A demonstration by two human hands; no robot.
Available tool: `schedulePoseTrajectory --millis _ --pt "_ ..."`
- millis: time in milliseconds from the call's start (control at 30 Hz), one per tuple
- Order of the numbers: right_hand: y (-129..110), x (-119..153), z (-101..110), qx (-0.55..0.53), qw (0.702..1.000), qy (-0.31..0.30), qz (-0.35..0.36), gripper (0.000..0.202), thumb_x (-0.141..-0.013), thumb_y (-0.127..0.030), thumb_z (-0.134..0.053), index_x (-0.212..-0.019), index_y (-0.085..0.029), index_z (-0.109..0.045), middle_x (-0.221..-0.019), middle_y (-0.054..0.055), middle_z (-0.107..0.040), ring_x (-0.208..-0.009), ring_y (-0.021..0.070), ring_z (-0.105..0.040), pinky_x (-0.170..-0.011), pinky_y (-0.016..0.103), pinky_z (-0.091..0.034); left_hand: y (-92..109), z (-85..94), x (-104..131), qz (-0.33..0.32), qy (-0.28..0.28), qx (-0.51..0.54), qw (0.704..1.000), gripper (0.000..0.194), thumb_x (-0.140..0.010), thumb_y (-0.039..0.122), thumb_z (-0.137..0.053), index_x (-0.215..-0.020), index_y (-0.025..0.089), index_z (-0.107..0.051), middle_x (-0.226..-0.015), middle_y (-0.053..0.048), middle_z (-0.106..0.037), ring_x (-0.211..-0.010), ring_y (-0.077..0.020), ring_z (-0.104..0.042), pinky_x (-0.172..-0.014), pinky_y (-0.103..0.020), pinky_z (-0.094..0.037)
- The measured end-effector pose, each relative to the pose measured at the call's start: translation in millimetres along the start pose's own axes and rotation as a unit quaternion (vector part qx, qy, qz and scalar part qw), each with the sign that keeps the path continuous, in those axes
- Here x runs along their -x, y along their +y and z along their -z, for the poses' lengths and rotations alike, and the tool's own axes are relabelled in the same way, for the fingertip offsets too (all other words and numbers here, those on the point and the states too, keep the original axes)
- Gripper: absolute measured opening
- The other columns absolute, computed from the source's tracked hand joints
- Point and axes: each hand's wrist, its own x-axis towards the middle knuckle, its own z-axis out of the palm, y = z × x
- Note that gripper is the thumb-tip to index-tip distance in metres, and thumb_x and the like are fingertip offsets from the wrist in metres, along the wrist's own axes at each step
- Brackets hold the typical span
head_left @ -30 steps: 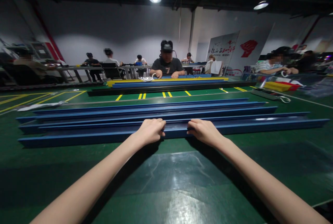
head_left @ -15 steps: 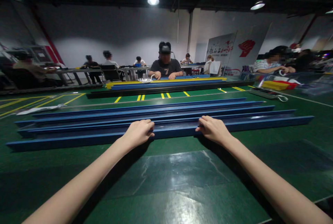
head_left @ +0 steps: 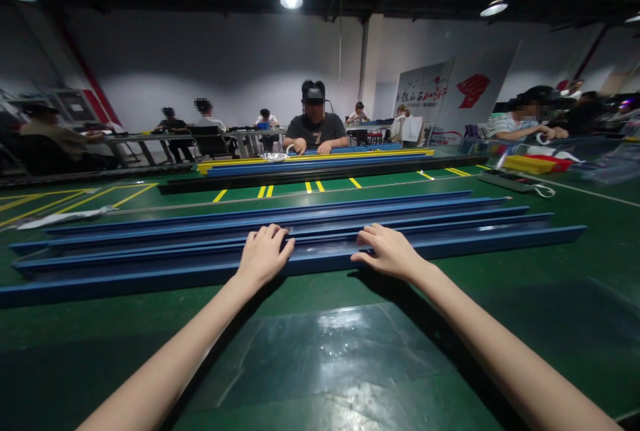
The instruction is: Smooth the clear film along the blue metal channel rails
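Long blue channels (head_left: pixel 450 241) lie side by side across the green table (head_left: pixel 125 324). My left hand (head_left: pixel 264 254) rests over the near channels left of their middle, its fingers apart and reaching over the raised edges. To the right, my right hand (head_left: pixel 387 249) is over the nearest channel, thumb apart from the fingers, with nothing visible between them. Whether the fingertips touch the blue walls is hard to tell. A clear plastic sheet (head_left: pixel 320 351) lies flat on the table between my forearms.
Beyond the channels lie a black bar (head_left: pixel 240 181) and yellow strips (head_left: pixel 420 153). A person (head_left: pixel 315 127) sits opposite, hands near the strips. On the right are a dark device (head_left: pixel 510 181) with a white cord and a yellow tray (head_left: pixel 530 163); a white strip (head_left: pixel 65 217) lies left.
Both hands have opened from their closed hold on the near channel. The nearest channel has shifted left and slightly toward me. My right hand has moved left.
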Motion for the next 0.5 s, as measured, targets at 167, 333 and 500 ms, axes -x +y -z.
schedulePoseTrajectory --millis 167,333,500 --pt "23.4 -14.2 -14.5 -0.025 0.998 0.06 -0.002 0.042 -0.086 -0.049 -0.034 -0.102 -0.016 -0.054 -0.107 0.009 -0.057 -0.098 0.0207 -0.049 -0.082 0.032 -0.034 -1.9 -4.6 -0.9 0.026 -0.001 0.006 1.0 0.035 -0.087 0.035 -0.032 -0.105 0.018 -0.057 -0.104 -0.006 -0.062 -0.095 -0.0212 -0.054 -0.086 -0.039 -0.031" --pt "33.0 -19.0 -36.3 -0.025 0.999 0.028 -0.02 0.047 -0.088 -0.047 -0.026 -0.112 -0.014 -0.051 -0.109 0.01 -0.058 -0.101 0.0208 -0.05 -0.086 0.032 -0.032 -0.4 -6.1 -8.1 0.02 -0.01 -0.002 1.0 0.036 -0.086 0.034 -0.03 -0.094 0.017 -0.061 -0.092 -0.006 -0.065 -0.085 -0.0205 -0.056 -0.08 -0.037 -0.033" --pt "33.8 -21.9 -36.0 -0.003 1.0 0.004 -0.015 0.045 -0.089 -0.045 -0.025 -0.102 -0.013 -0.054 -0.095 0.011 -0.06 -0.09 0.0215 -0.052 -0.078 0.031 -0.035 -1.6 -7.5 -12.0 0.033 -0.026 -0.014 0.999 0.034 -0.085 0.032 -0.031 -0.086 0.016 -0.061 -0.084 -0.007 -0.064 -0.082 -0.0208 -0.057 -0.075 -0.035 -0.036"
